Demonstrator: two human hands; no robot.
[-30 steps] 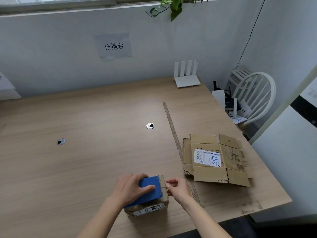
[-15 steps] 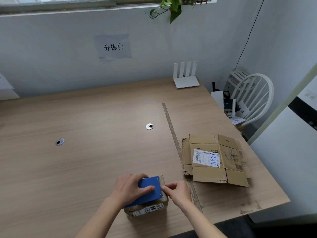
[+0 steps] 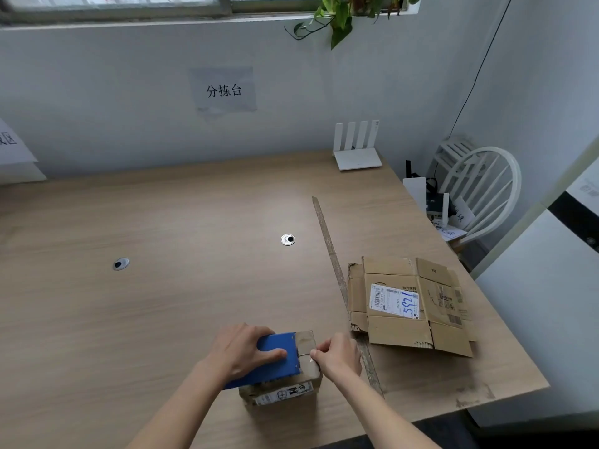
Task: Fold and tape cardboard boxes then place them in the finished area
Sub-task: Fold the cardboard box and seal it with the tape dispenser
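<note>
A small folded cardboard box (image 3: 285, 390) stands near the table's front edge, with a white label on its near side. My left hand (image 3: 241, 350) grips a blue tape dispenser (image 3: 272, 359) that lies on top of the box. At the box's right top edge my right hand (image 3: 338, 356) pinches the end of the clear tape against the flap. A flattened cardboard box (image 3: 410, 306) with a shipping label marked in blue lies on the table to the right.
A strip of worn tape (image 3: 330, 251) runs down the wooden table (image 3: 162, 303), which has two round cable grommets (image 3: 287, 239). A white router (image 3: 356, 157) stands at the back. A white chair (image 3: 483, 192) holding devices is past the right edge.
My right hand has moved left against the box's right edge and now pinches the tape end. The left hand and dispenser have stayed on top of the box.
</note>
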